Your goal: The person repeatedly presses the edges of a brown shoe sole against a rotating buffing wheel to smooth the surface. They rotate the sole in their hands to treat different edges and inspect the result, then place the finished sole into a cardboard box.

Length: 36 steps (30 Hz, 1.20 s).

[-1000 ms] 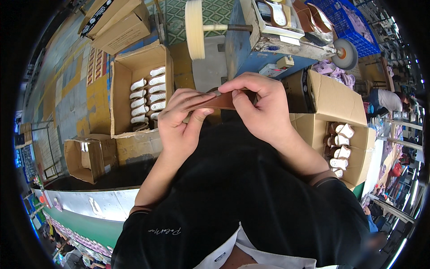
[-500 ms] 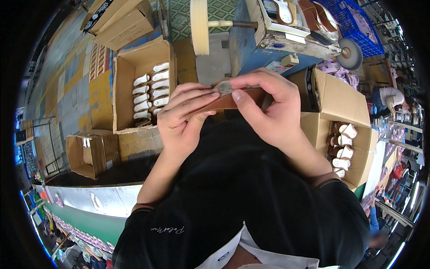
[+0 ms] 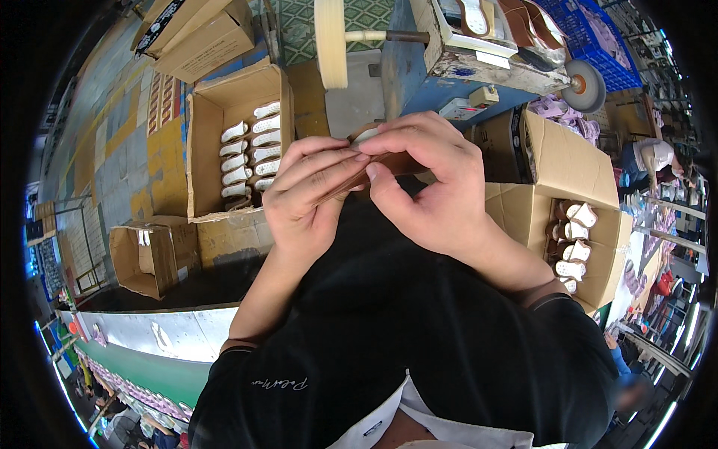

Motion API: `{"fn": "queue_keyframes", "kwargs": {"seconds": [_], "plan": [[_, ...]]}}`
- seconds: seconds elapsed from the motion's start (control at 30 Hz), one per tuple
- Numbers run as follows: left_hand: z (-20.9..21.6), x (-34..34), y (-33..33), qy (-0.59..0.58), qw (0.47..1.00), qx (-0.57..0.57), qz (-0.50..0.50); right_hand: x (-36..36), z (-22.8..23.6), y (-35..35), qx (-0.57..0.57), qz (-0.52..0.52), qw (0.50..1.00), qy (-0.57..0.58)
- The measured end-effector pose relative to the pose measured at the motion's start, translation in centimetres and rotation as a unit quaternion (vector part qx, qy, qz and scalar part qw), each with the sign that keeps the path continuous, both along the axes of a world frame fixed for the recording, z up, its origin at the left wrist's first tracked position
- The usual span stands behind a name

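Note:
Both hands hold one brown leather sandal in front of my chest; a whitish part of its sole shows at the far edge. My left hand grips the left end, fingers laid over the top and thumb beneath. On the other end, my right hand pinches the sandal between thumb and fingers, its fingertips close to those of the left. Much of the sandal is hidden behind the fingers.
A carton of white-soled sandals stands left, a smaller carton nearer. At right is another carton of sandals. Ahead, a blue machine carries a cream wheel and a grey wheel. A co-worker bends at far right.
My right hand has shifted slightly left, toward my left hand. The sandal has turned and bent a little between them, and less of its brown side shows.

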<state>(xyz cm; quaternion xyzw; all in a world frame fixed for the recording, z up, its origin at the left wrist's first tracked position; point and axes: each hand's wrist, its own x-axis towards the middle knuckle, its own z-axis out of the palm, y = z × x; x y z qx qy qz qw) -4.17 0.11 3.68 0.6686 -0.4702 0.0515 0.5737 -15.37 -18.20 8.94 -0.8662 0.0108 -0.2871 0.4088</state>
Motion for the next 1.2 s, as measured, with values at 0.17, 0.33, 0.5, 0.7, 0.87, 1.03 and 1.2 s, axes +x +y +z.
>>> {"fn": "queue_keyframes", "kwargs": {"seconds": [0.17, 0.33, 0.5, 0.7, 0.87, 1.03, 1.2], "plan": [[0.1, -0.1, 0.0, -0.008, 1.0, 0.006, -0.004, 0.4, -0.8, 0.0, 0.055, -0.015, 0.998, -0.037], [0.1, -0.1, -0.2, -0.011, 1.0, 0.01, -0.006, -0.4, -0.4, -0.7, 0.075, 0.003, 0.997, 0.006], [0.0, -0.2, -0.2, -0.012, 1.0, 0.003, 0.0, -0.6, -0.2, -0.3, 0.041, 0.011, 0.999, 0.013], [0.0, -0.1, -0.2, -0.052, 0.998, 0.014, 0.014, -0.2, -0.4, -0.3, 0.023, 0.015, 1.0, 0.007], [0.2, -0.2, -0.1, -0.062, 0.997, 0.028, 0.02, -0.4, -0.5, -0.6, 0.063, 0.001, 0.998, 0.015], [0.1, -0.1, -0.1, -0.061, 0.998, 0.023, 0.02, -0.2, -0.7, -1.3, 0.1, -0.022, 0.995, 0.002], [0.2, -0.1, 0.0, -0.057, 0.998, 0.018, 0.022, -0.1, -0.8, -1.1, 0.108, -0.031, 0.994, -0.007]]}}
